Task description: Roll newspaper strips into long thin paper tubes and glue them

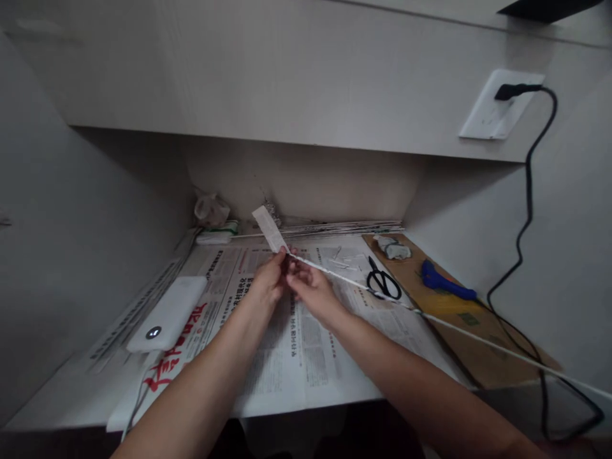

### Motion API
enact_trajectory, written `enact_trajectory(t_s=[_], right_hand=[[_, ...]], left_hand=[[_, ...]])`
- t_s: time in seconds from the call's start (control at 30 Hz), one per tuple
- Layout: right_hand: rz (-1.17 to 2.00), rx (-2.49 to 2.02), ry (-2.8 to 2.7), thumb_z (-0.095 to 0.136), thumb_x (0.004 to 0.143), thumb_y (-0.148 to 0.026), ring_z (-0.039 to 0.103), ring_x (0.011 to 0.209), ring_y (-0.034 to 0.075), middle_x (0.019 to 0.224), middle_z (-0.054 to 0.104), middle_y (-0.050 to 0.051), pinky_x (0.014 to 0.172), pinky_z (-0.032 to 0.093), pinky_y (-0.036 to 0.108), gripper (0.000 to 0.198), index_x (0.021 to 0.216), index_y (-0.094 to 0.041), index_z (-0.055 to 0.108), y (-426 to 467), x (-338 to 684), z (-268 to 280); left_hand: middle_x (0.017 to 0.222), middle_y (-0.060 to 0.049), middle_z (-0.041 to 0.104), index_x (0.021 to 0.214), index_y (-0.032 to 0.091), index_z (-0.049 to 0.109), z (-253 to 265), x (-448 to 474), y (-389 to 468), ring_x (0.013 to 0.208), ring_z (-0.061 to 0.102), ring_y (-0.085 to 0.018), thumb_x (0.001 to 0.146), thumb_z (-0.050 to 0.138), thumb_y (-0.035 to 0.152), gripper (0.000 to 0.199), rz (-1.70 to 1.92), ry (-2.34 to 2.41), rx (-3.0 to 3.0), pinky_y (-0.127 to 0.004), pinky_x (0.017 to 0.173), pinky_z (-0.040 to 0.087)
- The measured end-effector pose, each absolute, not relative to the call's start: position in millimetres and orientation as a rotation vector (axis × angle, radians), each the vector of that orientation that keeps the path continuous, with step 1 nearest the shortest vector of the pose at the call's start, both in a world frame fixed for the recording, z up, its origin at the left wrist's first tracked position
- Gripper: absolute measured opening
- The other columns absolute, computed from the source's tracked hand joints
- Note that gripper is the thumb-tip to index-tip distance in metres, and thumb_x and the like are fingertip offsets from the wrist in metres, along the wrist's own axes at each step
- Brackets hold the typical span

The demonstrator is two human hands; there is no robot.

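Note:
A flat strip of printed paper point(269, 228) stands up beyond my fingers and runs into a long, thin rolled paper stick point(344, 278). My left hand point(270, 275) is closed, thumb and fingers pinching the spot where strip and stick meet. Close beside it, my right hand point(312, 284) has its fingers curled around the near end of the stick; part of its grip is hidden. From there the stick slants right, over the scissors, past the table edge and out of view. Black-handled scissors point(384, 284) lie right of my hands, near small white paper scraps point(345, 260).
Newspaper point(268, 363) covers the table. A white power bank point(169, 312) with a cable lies left. A blue glue gun point(444, 280) rests on cardboard point(459, 331), its black cord plugged into a wall socket point(500, 105). Thin paper sticks point(354, 227) line the back, under a low overhang.

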State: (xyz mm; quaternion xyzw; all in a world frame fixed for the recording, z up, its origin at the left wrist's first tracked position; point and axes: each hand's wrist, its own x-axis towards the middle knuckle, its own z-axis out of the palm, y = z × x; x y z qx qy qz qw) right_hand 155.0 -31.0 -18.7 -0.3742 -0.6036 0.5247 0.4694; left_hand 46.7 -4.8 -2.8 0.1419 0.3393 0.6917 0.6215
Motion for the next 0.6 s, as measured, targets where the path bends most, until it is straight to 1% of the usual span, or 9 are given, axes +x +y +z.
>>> enact_trajectory(t_s=[0.07, 0.1, 0.13, 0.2, 0.27, 0.3, 0.43, 0.5, 0.6], right_hand=[[1.294, -0.942, -1.794, 0.061, 0.079, -0.034, 0.059, 0.062, 0.013, 0.078, 0.066, 0.001, 0.054, 0.045, 0.025, 0.042, 0.118, -0.020, 0.052, -42, 165, -22], [1.208, -0.920, -1.938, 0.058, 0.083, -0.034, 0.059, 0.061, 0.013, 0.076, 0.066, 0.001, 0.056, 0.046, 0.026, 0.038, 0.118, -0.021, 0.053, -46, 170, -21], [1.046, -0.872, -2.058, 0.053, 0.086, -0.032, 0.060, 0.067, 0.014, 0.080, 0.066, 0.002, 0.063, 0.048, 0.029, 0.030, 0.114, -0.022, 0.057, -50, 174, -19], [0.641, -0.762, -2.196, 0.047, 0.090, -0.027, 0.059, 0.090, 0.017, 0.097, 0.066, 0.005, 0.083, 0.045, 0.034, 0.024, 0.109, -0.023, 0.061, -53, 182, -12], [0.317, -0.796, -2.225, 0.047, 0.090, -0.024, 0.051, 0.107, 0.021, 0.111, 0.062, 0.007, 0.096, 0.038, 0.038, 0.028, 0.115, -0.021, 0.060, -49, 189, -5], [0.209, -0.878, -2.232, 0.048, 0.089, -0.024, 0.049, 0.110, 0.023, 0.115, 0.061, 0.009, 0.097, 0.036, 0.039, 0.032, 0.120, -0.020, 0.058, -46, 192, -2], [0.121, -1.274, -2.360, 0.047, 0.089, -0.026, 0.057, 0.097, 0.024, 0.108, 0.064, 0.011, 0.084, 0.042, 0.035, 0.039, 0.127, -0.018, 0.054, -31, 204, -4], [0.138, -1.345, -2.422, 0.042, 0.092, -0.026, 0.061, 0.088, 0.022, 0.104, 0.066, 0.010, 0.077, 0.043, 0.032, 0.038, 0.127, -0.020, 0.053, -27, 207, -7], [0.094, -1.371, -2.446, 0.037, 0.094, -0.029, 0.062, 0.085, 0.021, 0.102, 0.066, 0.008, 0.072, 0.042, 0.030, 0.038, 0.129, -0.023, 0.051, -28, 207, -8]], left_hand=[[0.069, -0.004, 0.065, 0.078, 0.010, 0.060, -10, 43, -1, 0.054, 0.062, -0.007, 0.087, 0.050, 0.012, 0.014, 1.615, 0.823, 0.321, -0.013, 0.049, 0.048], [0.069, -0.005, 0.065, 0.078, 0.010, 0.060, -12, 41, 0, 0.057, 0.063, -0.008, 0.087, 0.050, 0.011, 0.014, 1.628, 0.839, 0.327, -0.013, 0.050, 0.049], [0.069, -0.005, 0.065, 0.078, 0.009, 0.060, -14, 40, 0, 0.060, 0.065, -0.010, 0.087, 0.050, 0.011, 0.014, 1.634, 0.845, 0.340, -0.014, 0.052, 0.051], [0.070, -0.006, 0.065, 0.078, 0.009, 0.060, -17, 39, 1, 0.063, 0.066, -0.013, 0.087, 0.050, 0.010, 0.013, 1.631, 0.844, 0.356, -0.017, 0.055, 0.054], [0.070, -0.007, 0.065, 0.077, 0.009, 0.059, -18, 39, 1, 0.063, 0.067, -0.014, 0.086, 0.050, 0.010, 0.014, 1.628, 0.848, 0.359, -0.020, 0.057, 0.055], [0.070, -0.007, 0.065, 0.076, 0.008, 0.059, -19, 39, 1, 0.062, 0.066, -0.014, 0.086, 0.050, 0.009, 0.014, 1.631, 0.848, 0.362, -0.021, 0.058, 0.056], [0.071, -0.007, 0.065, 0.076, 0.007, 0.061, -18, 39, 1, 0.065, 0.067, -0.014, 0.085, 0.052, 0.007, 0.012, 1.647, 0.842, 0.390, -0.023, 0.064, 0.057], [0.072, -0.007, 0.065, 0.074, 0.007, 0.061, -17, 39, 1, 0.066, 0.067, -0.013, 0.081, 0.055, 0.003, 0.009, 1.639, 0.846, 0.410, -0.022, 0.065, 0.057], [0.073, -0.008, 0.066, 0.073, 0.006, 0.061, -17, 37, 0, 0.066, 0.067, -0.013, 0.078, 0.058, 0.000, 0.008, 1.608, 0.861, 0.435, -0.019, 0.062, 0.056]])
